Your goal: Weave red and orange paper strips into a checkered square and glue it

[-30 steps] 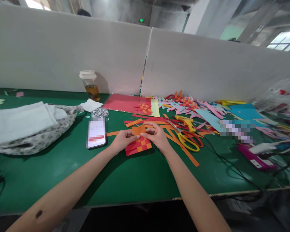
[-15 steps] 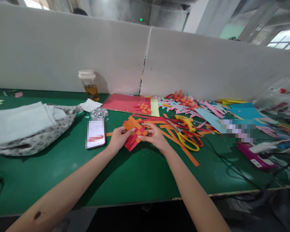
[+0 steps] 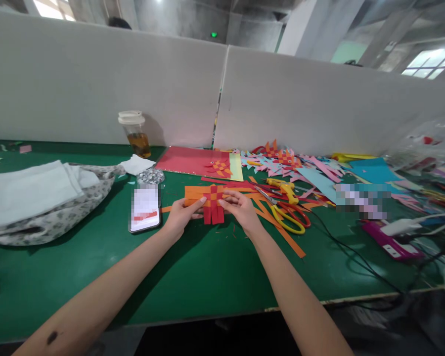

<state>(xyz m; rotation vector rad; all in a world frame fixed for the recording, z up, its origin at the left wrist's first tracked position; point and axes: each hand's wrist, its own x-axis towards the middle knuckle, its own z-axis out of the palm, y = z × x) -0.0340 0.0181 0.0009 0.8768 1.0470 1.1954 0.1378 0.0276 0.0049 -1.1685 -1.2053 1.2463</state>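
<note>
A woven paper piece (image 3: 213, 198) is held up between the two hands, just above the green tabletop (image 3: 207, 282) and near the middle of the view. It is made of flat orange and red strips crossing over and under one another, so that its centre forms a small checkerboard of alternating squares. On the left the loose ends are orange and reach out sideways in a broad band; on the near side the loose ends are red and point down toward the person, with a narrow slit showing between them. A little red also shows at the far edge.

The left hand (image 3: 181, 216) is on its left side, thumb on top of the orange band close to the checkered part, the other fingers curled behind and underneath, pinching it. The right hand (image 3: 240, 210) pinches the right edge, thumb tip at the checkered part; its fingers are bent and partly raised beyond the edge. The checkered centre lies between the two thumbs, and the red ends hang between the hands

Just beyond and to the right lie loose orange strips (image 3: 287, 240), scissors (image 3: 289, 219) with yellow and red handles, and a yellow glue gun (image 3: 287, 189)
</note>
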